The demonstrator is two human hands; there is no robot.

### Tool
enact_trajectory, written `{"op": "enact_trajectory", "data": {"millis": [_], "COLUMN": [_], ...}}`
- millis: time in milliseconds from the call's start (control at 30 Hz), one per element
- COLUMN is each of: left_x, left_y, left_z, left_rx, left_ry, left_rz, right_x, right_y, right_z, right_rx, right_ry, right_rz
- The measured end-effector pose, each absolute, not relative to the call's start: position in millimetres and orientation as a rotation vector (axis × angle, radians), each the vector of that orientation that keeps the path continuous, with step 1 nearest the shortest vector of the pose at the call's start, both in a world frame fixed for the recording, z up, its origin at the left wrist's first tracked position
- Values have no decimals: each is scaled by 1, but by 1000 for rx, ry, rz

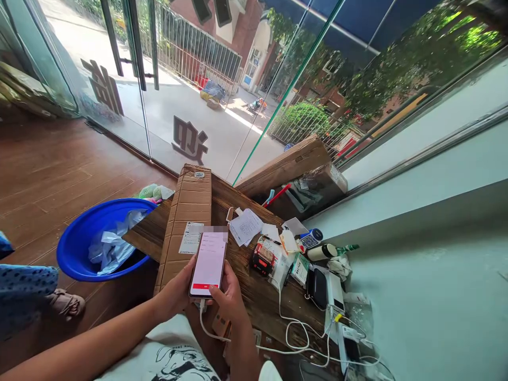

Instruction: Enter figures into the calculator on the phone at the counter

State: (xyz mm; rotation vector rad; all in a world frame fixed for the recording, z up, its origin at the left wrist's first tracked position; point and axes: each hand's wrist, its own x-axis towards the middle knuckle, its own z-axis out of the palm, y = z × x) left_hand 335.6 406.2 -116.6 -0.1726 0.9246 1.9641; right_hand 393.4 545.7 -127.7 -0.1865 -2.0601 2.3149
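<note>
Both forearms rise from six o'clock, meeting over the near edge of the dark wooden worktop (pixel 238 206). Left hand (pixel 177 291) has its grip closed around the slim red-screened smartphone (pixel 208 263), held upright at centre; right hand (pixel 228 301) cradles its lower edge, thumb on the screen. A white charging cable (pixel 206 328) hangs below. At eleven o'clock lies a long brown cardboard box (pixel 188 211); clutter crowds three o'clock; a blue plastic basin (pixel 95 238) sits at nine.

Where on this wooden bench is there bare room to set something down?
Bare wood shows on the bench between the phone and the label printer, and behind the long carton toward the papers. The right end, with chargers and cables, is crowded.
</note>
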Motion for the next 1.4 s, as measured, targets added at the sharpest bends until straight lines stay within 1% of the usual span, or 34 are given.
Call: {"op": "enact_trajectory", "data": {"millis": [233, 567, 700, 800, 967, 1033, 1133, 1233, 1400], "left_x": [335, 335, 335, 338, 343, 345, 346, 345, 343], "left_y": [406, 405, 404, 405, 408, 409, 411, 411, 411], "left_z": [-122, -126, -132, -135, -133, -131, -131, -133, -136], "left_rx": [-178, -185, -142, -103, -66, -65, -69, -48, -58], "left_ry": [927, 899, 885, 901, 868, 850, 854, 885, 876], "left_rz": [1939, 1937, 1929, 1934, 1897, 1879, 1875, 1880, 1890], "right_x": [393, 391, 383, 376, 368, 366, 364, 368, 399], "right_y": [546, 549, 548, 547, 553, 555, 555, 553, 536], "right_z": [-136, -144, -141, -140, -129, -123, -119, -127, -161], "right_rx": [-97, -129, -257, -297, -12, 52, 76, 14, -349], "right_ry": [-1999, -2030, -2048, -2051, -2387, -2468, -2531, -2489, -2260], "right_rz": [2385, 2309, 2275, 2011, 1357, 1235, 1159, 1220, 1654]}}
